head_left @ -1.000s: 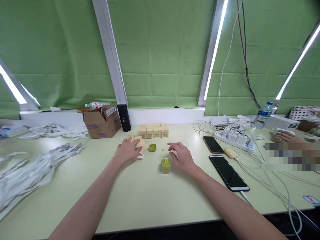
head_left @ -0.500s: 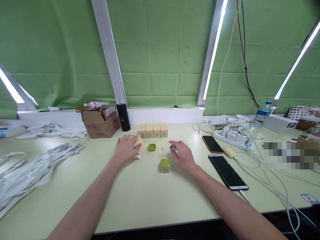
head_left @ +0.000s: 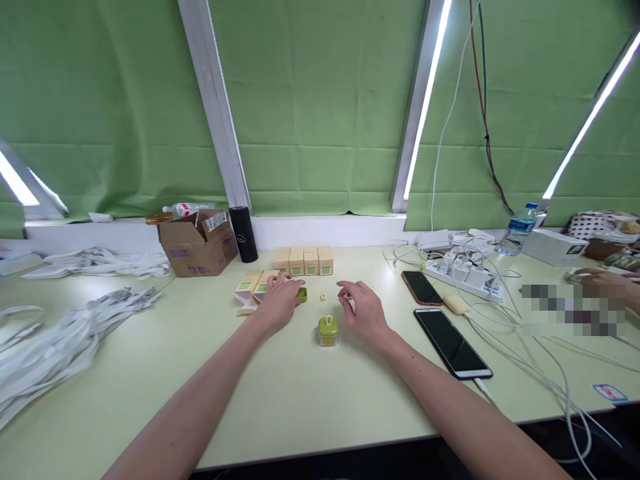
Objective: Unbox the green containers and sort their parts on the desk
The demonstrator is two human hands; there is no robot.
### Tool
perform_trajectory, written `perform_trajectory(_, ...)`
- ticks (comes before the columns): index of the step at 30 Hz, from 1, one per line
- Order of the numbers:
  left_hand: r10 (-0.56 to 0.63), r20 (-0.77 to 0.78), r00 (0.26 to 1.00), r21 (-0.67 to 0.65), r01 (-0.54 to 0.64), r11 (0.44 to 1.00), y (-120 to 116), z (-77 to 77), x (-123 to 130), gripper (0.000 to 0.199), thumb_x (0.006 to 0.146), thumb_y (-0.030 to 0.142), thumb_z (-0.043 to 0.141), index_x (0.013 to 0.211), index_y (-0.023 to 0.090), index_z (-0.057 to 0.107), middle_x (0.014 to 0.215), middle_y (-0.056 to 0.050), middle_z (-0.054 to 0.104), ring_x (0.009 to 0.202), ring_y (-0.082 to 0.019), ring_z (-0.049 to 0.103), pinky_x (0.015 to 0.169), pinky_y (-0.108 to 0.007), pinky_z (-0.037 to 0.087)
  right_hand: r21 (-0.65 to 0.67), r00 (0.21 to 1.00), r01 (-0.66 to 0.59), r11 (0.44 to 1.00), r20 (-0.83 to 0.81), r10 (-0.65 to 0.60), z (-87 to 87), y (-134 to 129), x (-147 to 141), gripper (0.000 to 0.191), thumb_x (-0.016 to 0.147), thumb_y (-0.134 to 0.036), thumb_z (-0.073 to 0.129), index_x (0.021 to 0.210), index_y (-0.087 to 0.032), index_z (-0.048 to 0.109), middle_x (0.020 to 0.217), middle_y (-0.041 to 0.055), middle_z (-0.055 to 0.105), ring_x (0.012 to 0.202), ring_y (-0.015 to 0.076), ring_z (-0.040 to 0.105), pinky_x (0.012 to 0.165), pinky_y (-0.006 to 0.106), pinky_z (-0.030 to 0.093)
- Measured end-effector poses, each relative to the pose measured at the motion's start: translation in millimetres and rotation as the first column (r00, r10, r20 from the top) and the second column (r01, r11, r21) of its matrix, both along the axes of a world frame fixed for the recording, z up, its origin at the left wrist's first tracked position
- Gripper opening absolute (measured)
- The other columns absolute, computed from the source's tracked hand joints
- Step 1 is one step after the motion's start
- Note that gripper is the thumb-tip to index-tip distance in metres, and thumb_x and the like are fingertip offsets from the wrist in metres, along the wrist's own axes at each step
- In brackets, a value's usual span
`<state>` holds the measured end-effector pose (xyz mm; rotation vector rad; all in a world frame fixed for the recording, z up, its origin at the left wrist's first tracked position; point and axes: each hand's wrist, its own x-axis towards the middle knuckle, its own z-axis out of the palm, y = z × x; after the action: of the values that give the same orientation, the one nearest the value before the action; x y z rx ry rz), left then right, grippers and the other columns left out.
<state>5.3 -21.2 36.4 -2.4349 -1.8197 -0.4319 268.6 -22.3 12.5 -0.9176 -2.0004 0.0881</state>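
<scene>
Four small cardboard boxes (head_left: 304, 261) stand in a row at the back of the pale table (head_left: 280, 407). In front of them, the person's left hand (head_left: 281, 303) reaches over the left side of a little green dish (head_left: 303, 295); from where I stand, I can't tell whether its fingers grip it. Two opened cartons (head_left: 251, 288) lie just beside that hand. The right hand (head_left: 364, 308) holds nothing, thumb and forefinger apart, near a clear jar with a green lid (head_left: 329, 331). One tiny yellow piece (head_left: 323, 297) lies between the hands.
</scene>
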Motion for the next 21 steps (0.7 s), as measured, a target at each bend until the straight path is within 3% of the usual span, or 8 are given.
perform_trajectory(7, 0.045, -0.021, 0.999, 0.020, -0.045, 0.999, 2, -3.1, -14, 0.050, 0.090, 0.019, 0.054, 0.139, 0.021, 0.062, 0.131, -0.018, 0.070, 0.143, -0.038, 0.041, 0.115, -0.058, 0.025, 0.004, 1.000, -0.005, 1.000, 0.002, 0.005, 1.8, -2, -1, 0.036, 0.094, -0.010, 0.055, 0.127, -0.023, 0.063, 0.099, 0.0058, 0.076, 0.093, 0.0249, 0.068, 0.080, 0.041, 0.057)
perform_trajectory(13, 0.043, -0.003, 0.999, 0.038, -0.043, 0.998, -8, 12.6, -6, 0.059, 0.086, 0.022, 0.057, 0.145, 0.023, 0.057, 0.142, -0.015, 0.064, 0.144, -0.039, 0.037, 0.119, -0.061, 0.022, 0.025, 0.999, 0.026, 0.999, -0.022, -0.025, 7.7, 1, 5, 0.036, 0.095, -0.011, 0.054, 0.128, -0.024, 0.062, 0.098, 0.0054, 0.076, 0.093, 0.0253, 0.067, 0.080, 0.040, 0.055)
perform_trajectory(17, -0.069, 0.164, 0.984, -0.060, 0.079, 0.995, -25, 26.9, 4, 0.057, 0.084, 0.023, 0.059, 0.141, 0.026, 0.060, 0.143, -0.012, 0.060, 0.144, -0.036, 0.038, 0.116, -0.054, 0.034, 0.030, 0.982, 0.117, 0.993, -0.156, -0.111, 14.5, 7, 13, 0.033, 0.096, -0.013, 0.051, 0.125, -0.023, 0.062, 0.099, 0.0061, 0.076, 0.093, 0.0256, 0.066, 0.082, 0.041, 0.054)
perform_trajectory(21, -0.196, 0.306, 0.932, -0.269, 0.282, 0.921, -47, 36.1, 23, 0.064, 0.078, 0.032, 0.072, 0.141, 0.035, 0.058, 0.139, -0.009, 0.060, 0.135, -0.035, 0.047, 0.111, -0.049, 0.042, 0.002, 0.939, 0.173, 0.985, -0.301, -0.164, 16.7, 10, 17, 0.030, 0.096, -0.014, 0.047, 0.120, -0.022, 0.064, 0.093, 0.0054, 0.075, 0.090, 0.0249, 0.065, 0.083, 0.040, 0.053)
